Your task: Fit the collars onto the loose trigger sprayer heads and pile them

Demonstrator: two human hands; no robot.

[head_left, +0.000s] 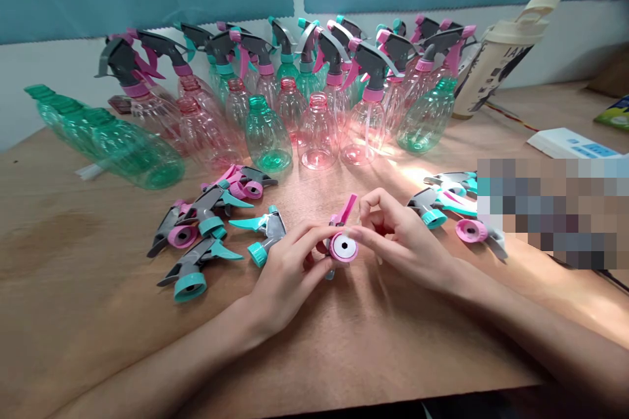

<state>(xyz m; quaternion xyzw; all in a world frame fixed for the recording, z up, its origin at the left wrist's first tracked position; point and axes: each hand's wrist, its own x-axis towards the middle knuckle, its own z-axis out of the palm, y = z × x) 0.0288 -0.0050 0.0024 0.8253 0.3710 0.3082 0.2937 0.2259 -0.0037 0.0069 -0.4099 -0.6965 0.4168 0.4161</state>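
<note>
My left hand [295, 268] has its fingers and thumb wrapped round a spray head with a pink collar [344, 247], its round white underside facing me. A pink trigger [348, 209] points up from it. My right hand [400, 235] is just to the right, fingers curled and apart, with a fingertip at the collar's upper edge; nothing else shows in it. Left of my left hand, a spray head with a teal collar [257, 254] lies on the table. More loose spray heads lie farther left [190, 286] and at the right [470, 231].
Several pink and green bottles stand behind my hands, including a green bottle [268, 137] and a pink bottle [318, 134]; many others carry spray heads. Green bottles [137, 150] lean at the left. A cream tumbler [496, 65] and a white box [570, 143] are at the right.
</note>
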